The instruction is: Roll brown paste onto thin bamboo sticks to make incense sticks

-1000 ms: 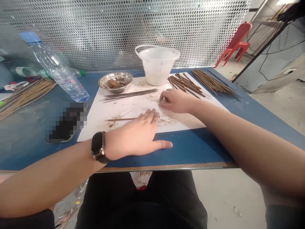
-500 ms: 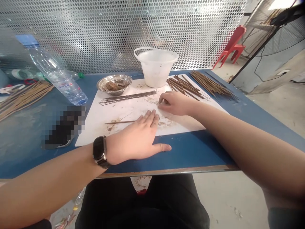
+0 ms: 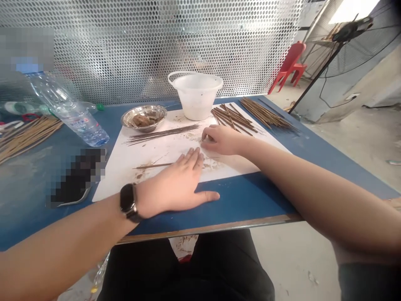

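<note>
Head view: brown stick (image 3: 156, 166) lay on white sheet (image 3: 116, 172), partly under left grip (image 3: 175, 184); long axis ran left to right, nearly parallel to near edge of tabletop (image 3: 233, 200), thin end pointing right. Left grip was released, fingers extended flat, blocking sight of stick's middle. Right grip (image 3: 221, 140) was curled beyond thin end; could not tell whether it held anything. Thin sticks (image 3: 164, 134) lay farther back, before metal bowl (image 3: 147, 128) and white bucket (image 3: 197, 100).

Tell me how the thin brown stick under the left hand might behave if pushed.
The thin brown stick would probably roll, being slender on flat white paper. It seems fairly stiff, since its portion beside the left hand lies straight. Its finer end, on the other side, looks fragile.
</note>
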Tool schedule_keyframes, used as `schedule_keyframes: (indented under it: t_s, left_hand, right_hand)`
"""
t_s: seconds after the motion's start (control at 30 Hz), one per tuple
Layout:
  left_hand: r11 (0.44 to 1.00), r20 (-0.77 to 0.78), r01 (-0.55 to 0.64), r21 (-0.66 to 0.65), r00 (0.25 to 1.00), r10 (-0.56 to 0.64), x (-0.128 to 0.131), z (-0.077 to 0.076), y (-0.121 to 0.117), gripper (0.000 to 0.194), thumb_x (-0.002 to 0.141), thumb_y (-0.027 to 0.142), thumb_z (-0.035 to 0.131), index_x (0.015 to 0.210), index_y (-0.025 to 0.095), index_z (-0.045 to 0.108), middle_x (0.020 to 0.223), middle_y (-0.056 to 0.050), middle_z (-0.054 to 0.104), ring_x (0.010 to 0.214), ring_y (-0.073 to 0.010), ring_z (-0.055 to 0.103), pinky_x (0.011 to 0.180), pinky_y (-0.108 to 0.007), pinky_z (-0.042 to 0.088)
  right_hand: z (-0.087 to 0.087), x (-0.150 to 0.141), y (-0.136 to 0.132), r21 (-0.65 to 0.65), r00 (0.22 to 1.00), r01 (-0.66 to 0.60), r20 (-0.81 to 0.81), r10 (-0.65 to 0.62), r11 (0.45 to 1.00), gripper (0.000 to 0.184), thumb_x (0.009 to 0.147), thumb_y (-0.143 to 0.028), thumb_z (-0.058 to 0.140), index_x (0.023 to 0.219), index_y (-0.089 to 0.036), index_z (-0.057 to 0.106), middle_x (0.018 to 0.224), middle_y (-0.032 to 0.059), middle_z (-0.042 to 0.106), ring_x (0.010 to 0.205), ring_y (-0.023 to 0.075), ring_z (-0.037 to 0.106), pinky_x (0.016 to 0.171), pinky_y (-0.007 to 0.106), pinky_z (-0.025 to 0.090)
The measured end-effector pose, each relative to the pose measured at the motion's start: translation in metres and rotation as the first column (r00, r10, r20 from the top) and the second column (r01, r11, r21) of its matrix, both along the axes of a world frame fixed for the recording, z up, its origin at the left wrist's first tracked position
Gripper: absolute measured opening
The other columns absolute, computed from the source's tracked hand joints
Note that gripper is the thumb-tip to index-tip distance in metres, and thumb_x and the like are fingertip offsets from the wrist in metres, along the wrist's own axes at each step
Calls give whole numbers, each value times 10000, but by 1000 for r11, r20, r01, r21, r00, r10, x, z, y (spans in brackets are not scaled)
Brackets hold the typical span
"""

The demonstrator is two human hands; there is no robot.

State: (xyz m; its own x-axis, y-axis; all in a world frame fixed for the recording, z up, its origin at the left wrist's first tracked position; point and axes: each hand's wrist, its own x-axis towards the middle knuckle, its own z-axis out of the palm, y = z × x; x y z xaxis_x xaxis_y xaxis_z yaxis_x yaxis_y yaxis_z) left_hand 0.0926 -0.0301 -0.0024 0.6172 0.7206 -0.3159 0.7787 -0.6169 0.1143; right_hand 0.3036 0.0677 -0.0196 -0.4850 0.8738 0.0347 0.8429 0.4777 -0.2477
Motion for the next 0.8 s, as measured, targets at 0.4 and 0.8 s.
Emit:
schedule_keyframes:
  t_s: [0.4,0.8]
  left_hand:
    - [999,39,2,-32,999,-1,4,3,-19,1199,983,905,274,1761,1,151,1813,-230,36,1698,-415,86,1366,-553,221]
    - [1000,29,29,-6,999,-29,4,4,-19,1085,1034,829,316,1764,35,197,1821,-216,77,1701,-396,102,1376,-512,200]
  right_hand:
    - [0,0,0,-2,1000,0,1,0,1000,275,1023,-391,582,1144,-174,700,1116,144,703,961,275,657,802,368,452]
    - [0,1,0,-3,1000,2,-4,-2,1000,305,1022,-418,579,1152,-173,706,1131,157,699,954,287,658,795,382,465]
